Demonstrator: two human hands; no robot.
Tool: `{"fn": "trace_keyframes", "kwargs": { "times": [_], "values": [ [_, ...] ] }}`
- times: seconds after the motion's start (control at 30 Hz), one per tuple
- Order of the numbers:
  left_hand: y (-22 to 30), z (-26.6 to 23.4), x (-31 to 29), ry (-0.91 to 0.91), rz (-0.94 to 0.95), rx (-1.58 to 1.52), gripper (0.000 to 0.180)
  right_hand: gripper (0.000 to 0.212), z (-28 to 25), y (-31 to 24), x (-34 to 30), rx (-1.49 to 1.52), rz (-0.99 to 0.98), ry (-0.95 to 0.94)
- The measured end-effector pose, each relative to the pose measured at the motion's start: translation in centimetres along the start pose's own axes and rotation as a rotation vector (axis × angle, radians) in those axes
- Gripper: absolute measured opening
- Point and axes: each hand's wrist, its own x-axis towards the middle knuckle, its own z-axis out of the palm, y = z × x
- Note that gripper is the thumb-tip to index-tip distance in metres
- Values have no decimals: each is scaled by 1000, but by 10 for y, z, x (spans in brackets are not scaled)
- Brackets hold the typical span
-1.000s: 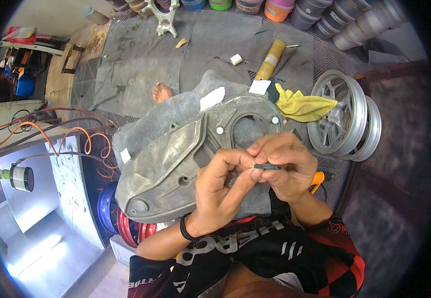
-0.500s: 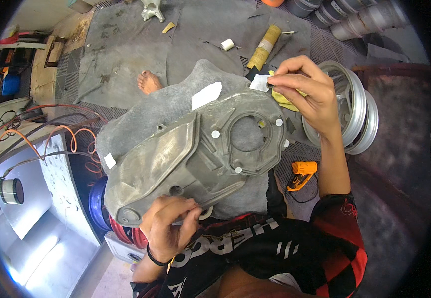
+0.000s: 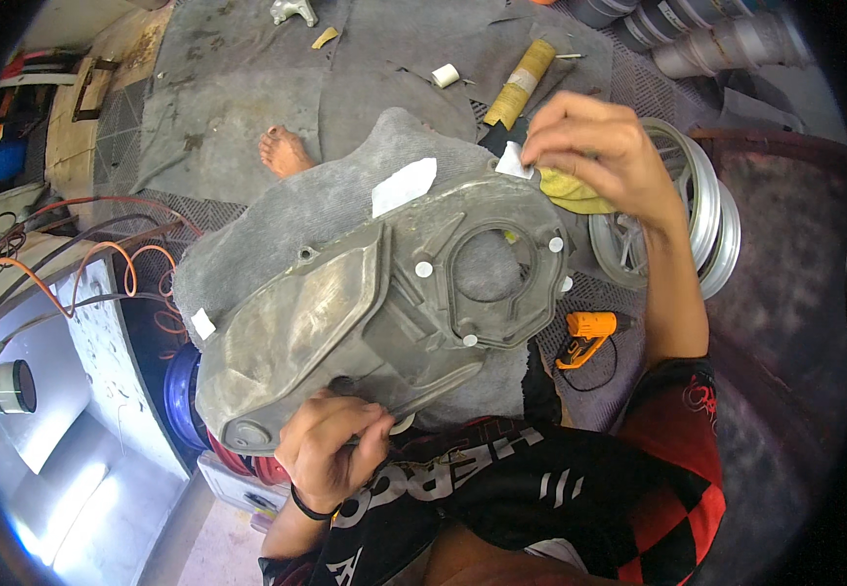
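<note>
A long grey metal engine cover (image 3: 326, 293) lies across a grey cloth (image 3: 345, 161) in front of me. White round patches (image 3: 424, 269) sit on its bosses around the large round opening. At the cover's near edge, my left hand (image 3: 333, 438) is closed, with thumb and fingers gripping the rim. My right hand (image 3: 604, 156) pinches a small white tape piece (image 3: 512, 160) at the far right edge of the cover. A larger white strip (image 3: 404, 186) lies along the far edge, and a small white piece (image 3: 203, 324) is at the left end.
A yellow cloth (image 3: 576, 192) lies below my right hand, beside silver wheels (image 3: 711, 234). An orange heat gun (image 3: 589, 337) with a cord lies at right. Beyond are a yellow-brown roll (image 3: 521, 83) and a white tape roll (image 3: 445, 75). Coiled orange hose (image 3: 116, 259) hangs at left.
My right hand has shifted slightly right and lower, and the tape piece now looks tilted and bent. My left hand keeps its hold on the near rim.
</note>
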Motion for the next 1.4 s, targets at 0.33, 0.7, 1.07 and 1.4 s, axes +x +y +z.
{"fn": "trace_keyframes", "kwargs": {
  "times": [0.33, 0.7, 1.07, 1.4],
  "values": [
    [1, 0, -3, 19, -11, -17, 24, 17, -5, -7, 9, -18, -72, 27],
    [0, 1, -5, 41, -12, -22, 22, 14, -5, 1, 16, 10, -104, -35],
    [-2, 0, -5, 22, 13, -26, 24, 20, 11, -8, 0, 29, -87, 82],
    [-2, -2, -3, 11, 26, -34, 23, 23, 8, -4, -10, -92, -47, 187]
  ]
}}
